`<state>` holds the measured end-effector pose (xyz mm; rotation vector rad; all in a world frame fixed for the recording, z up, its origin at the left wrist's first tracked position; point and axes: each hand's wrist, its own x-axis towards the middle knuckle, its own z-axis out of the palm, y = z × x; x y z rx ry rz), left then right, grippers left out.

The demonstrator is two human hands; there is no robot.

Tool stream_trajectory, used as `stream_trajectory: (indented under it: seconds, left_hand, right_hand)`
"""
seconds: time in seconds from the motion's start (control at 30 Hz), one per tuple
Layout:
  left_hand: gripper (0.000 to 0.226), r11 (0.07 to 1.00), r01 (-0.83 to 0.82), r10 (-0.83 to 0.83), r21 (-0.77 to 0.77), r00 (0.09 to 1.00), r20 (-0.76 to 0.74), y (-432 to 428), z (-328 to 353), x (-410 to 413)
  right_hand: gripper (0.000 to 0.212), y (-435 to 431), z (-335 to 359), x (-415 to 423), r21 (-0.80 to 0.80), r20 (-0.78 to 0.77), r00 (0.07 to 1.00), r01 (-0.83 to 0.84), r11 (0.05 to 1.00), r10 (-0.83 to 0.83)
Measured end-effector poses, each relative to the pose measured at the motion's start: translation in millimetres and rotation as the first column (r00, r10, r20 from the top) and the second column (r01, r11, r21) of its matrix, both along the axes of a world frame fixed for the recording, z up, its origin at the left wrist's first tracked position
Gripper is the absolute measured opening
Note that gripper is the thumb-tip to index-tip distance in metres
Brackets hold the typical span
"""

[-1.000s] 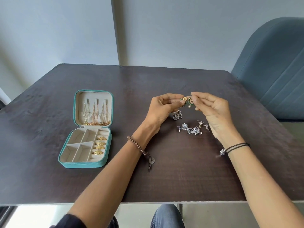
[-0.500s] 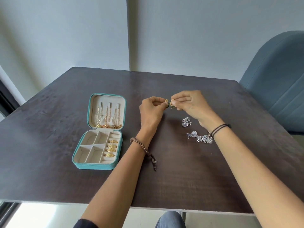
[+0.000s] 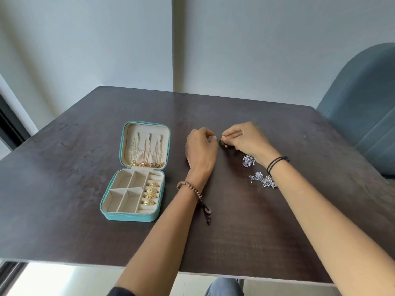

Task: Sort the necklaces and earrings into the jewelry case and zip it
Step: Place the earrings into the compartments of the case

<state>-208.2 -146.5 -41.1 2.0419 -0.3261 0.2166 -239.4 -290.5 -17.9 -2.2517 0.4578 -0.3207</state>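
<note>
At table centre, left hand and right hand both pinch one small dark earring between curled fingertips. Open jewelry case lies at 9 o'clock of the hands, necklaces in lid, gold pieces in right column. Silver earrings loose at 4 o'clock, beside right wrist.

Case is rocking teal outside, cream inside. Rings and chains are gleaming gold, earrings are looking silver, table is showing dark brown woodgrain.
</note>
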Motion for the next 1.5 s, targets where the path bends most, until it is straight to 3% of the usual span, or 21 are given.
stream_trajectory:
  seconds: [0.2, 0.4, 0.57, 0.7, 0.83, 1.03, 1.13, 1.2, 1.27, 1.5]
  left_hand:
    - [0.017, 0.998, 0.034, -0.038, 0.048, 0.996, 0.082, -2.4, 5.7, -7.6]
    - [0.008, 0.968, 0.251, -0.242, -0.018, 0.947, 0.210, -17.4, 9.7, -21.2]
    - [0.004, 0.922, 0.376, -0.387, 0.093, 0.886, 0.257, -25.9, 4.4, -28.4]
    - [0.007, 0.895, 0.396, -0.436, 0.205, 0.874, 0.215, -27.3, 0.7, -30.1]
    - [0.011, 0.869, 0.434, -0.479, 0.238, 0.858, 0.185, -27.1, 0.2, -32.6]
    - [0.019, 0.847, 0.434, -0.505, 0.307, 0.838, 0.208, -30.4, 4.8, -45.6]
    - [0.018, 0.819, 0.466, -0.551, 0.335, 0.803, 0.229, -31.3, 4.7, -48.8]
    - [0.017, 0.795, 0.492, -0.585, 0.355, 0.777, 0.232, -31.2, 4.8, -49.9]
    - [0.018, 0.763, 0.517, -0.620, 0.387, 0.756, 0.212, -30.6, 5.0, -50.2]
    - [0.023, 0.717, 0.579, -0.667, 0.389, 0.732, 0.140, -25.8, 6.2, -47.5]
  right_hand:
    - [0.011, -0.4, 12.6, -22.1, 0.050, 0.031, 1.000, -0.002, 0.999, 0.000]
    - [0.006, -12.6, 17.8, -62.8, 0.111, 0.079, 0.997, 0.004, 0.994, -0.013]
    - [0.008, -37.6, 18.5, -100.8, 0.144, 0.092, 0.995, 0.032, 0.989, -0.046]
    - [0.007, -56.9, 15.3, -121.9, 0.120, 0.045, 0.998, 0.040, 0.992, -0.045]
    - [0.014, -66.8, 15.0, -137.8, 0.096, -0.062, 0.998, 0.014, 0.995, -0.008]
    - [0.024, -64.2, 24.6, -154.1, 0.122, -0.093, 0.994, -0.037, 0.992, 0.049]
    - [0.038, -63.2, 30.6, -163.1, 0.152, -0.189, 0.976, -0.078, 0.985, 0.106]
    - [0.046, -64.0, 32.3, -165.7, 0.083, -0.247, 0.962, -0.101, 0.991, 0.119]
    - [0.043, -62.9, 30.9, -165.1, 0.037, -0.249, 0.961, -0.114, 0.993, 0.120]
    - [0.022, -56.4, 21.9, -161.4, 0.104, -0.121, 0.988, -0.088, 0.991, 0.100]
